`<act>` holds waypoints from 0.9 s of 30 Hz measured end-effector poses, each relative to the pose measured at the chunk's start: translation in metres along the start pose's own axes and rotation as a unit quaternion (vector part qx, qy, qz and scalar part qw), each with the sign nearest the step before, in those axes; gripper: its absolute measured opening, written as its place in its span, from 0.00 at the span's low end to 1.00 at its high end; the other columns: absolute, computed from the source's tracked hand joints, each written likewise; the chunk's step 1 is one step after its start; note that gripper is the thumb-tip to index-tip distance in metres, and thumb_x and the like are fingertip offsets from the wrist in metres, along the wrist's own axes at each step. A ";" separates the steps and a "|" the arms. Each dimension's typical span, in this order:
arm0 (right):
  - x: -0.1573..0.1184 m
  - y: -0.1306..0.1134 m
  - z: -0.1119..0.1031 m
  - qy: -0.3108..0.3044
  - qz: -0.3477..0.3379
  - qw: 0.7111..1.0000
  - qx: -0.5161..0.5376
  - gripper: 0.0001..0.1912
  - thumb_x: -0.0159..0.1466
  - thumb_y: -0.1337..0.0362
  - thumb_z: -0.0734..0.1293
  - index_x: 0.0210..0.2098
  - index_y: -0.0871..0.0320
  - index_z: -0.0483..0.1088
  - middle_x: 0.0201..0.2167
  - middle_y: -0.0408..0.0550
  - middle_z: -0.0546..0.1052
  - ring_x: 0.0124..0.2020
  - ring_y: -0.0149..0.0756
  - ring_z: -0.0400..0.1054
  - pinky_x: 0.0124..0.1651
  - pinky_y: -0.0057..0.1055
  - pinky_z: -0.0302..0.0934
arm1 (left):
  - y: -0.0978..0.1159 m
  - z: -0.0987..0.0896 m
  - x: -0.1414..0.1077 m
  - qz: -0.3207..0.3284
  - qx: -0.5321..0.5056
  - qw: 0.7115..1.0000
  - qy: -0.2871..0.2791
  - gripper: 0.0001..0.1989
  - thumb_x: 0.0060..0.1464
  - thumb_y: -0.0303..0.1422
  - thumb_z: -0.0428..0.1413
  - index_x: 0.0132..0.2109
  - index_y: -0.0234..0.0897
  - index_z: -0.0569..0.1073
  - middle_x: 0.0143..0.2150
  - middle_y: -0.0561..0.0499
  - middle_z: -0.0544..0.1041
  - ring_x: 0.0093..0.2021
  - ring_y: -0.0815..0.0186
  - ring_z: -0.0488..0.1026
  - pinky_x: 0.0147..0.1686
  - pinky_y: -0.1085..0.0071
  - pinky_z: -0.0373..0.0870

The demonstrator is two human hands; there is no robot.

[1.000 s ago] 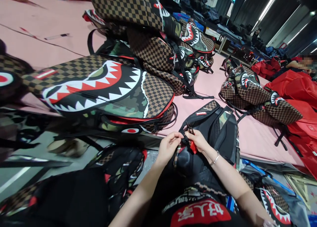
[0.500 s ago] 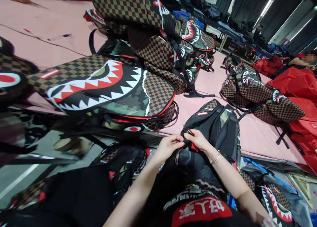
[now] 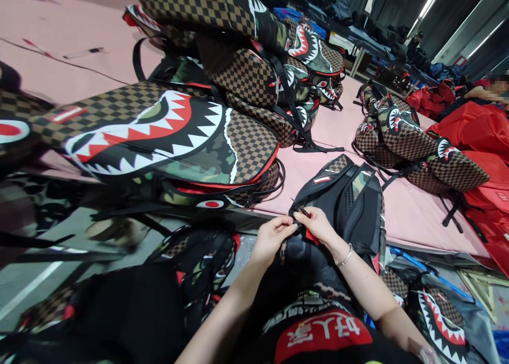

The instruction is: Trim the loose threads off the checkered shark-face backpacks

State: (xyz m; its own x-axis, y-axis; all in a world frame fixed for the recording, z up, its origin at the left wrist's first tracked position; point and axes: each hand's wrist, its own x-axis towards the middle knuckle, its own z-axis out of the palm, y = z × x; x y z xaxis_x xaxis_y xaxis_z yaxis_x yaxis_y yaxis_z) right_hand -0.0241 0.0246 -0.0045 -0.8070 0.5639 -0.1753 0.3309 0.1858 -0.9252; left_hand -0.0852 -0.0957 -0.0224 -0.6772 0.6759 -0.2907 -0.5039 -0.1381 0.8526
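A black-backed backpack point(image 3: 360, 205) with checkered and camouflage trim leans over the pink table's front edge, its straps facing up, its lower part against my body. My left hand point(image 3: 273, 238) is closed in a pinch on the black fabric at the backpack's near left edge. Close beside it, my right hand point(image 3: 318, 226) is closed around small dark thread snips point(image 3: 305, 212), whose thin tips point up and left. Red fabric point(image 3: 311, 237) shows just under the right hand. What exactly lies between my left fingertips is too small to make out.
Shark-mouth backpacks point(image 3: 159, 136) are piled on the pink table point(image 3: 401, 215) to the left, with another cluster point(image 3: 405, 136) to the right. Red bags point(image 3: 485, 173) lie at far right. A pen point(image 3: 83, 52) rests at back left. More backpacks point(image 3: 199, 268) sit below the table edge.
The view has shifted slightly, so the piled backpacks appear a little further left and higher. Both hands keep their hold at the backpack's edge, with hardly any movement.
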 end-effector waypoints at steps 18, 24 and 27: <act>-0.068 -0.003 -0.015 0.124 -0.095 0.960 -0.231 0.08 0.62 0.61 0.60 0.34 0.56 0.69 0.31 0.45 0.75 0.32 0.33 0.68 0.36 0.27 0.58 | -0.016 0.008 -0.005 -0.016 -0.099 0.994 0.051 0.17 0.32 0.33 0.66 0.33 0.34 0.72 0.29 0.54 0.73 0.28 0.73 0.69 0.30 0.78 0.66; -0.064 -0.007 -0.018 0.086 -0.097 0.961 -0.245 0.08 0.62 0.62 0.60 0.33 0.55 0.69 0.30 0.44 0.74 0.32 0.33 0.68 0.36 0.26 0.57 | -0.015 0.012 -0.010 -0.017 -0.073 0.996 0.054 0.14 0.34 0.33 0.64 0.30 0.35 0.71 0.23 0.57 0.69 0.21 0.75 0.64 0.22 0.79 0.62; -0.064 -0.007 -0.021 0.079 -0.087 0.967 -0.227 0.08 0.62 0.61 0.60 0.32 0.54 0.69 0.29 0.42 0.74 0.31 0.31 0.67 0.34 0.26 0.56 | -0.015 0.013 -0.011 -0.009 -0.062 0.997 0.054 0.12 0.35 0.33 0.63 0.29 0.35 0.71 0.22 0.57 0.68 0.21 0.75 0.63 0.20 0.79 0.61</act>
State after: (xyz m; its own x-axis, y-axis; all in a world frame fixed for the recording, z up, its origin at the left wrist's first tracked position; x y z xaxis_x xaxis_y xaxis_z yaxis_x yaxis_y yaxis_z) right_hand 0.0357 0.0036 0.0204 -0.7965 0.6020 0.0569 0.4068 0.6030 -0.6863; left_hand -0.0633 -0.0912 -0.0259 -0.7176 0.5984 -0.3563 -0.5743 -0.2190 0.7888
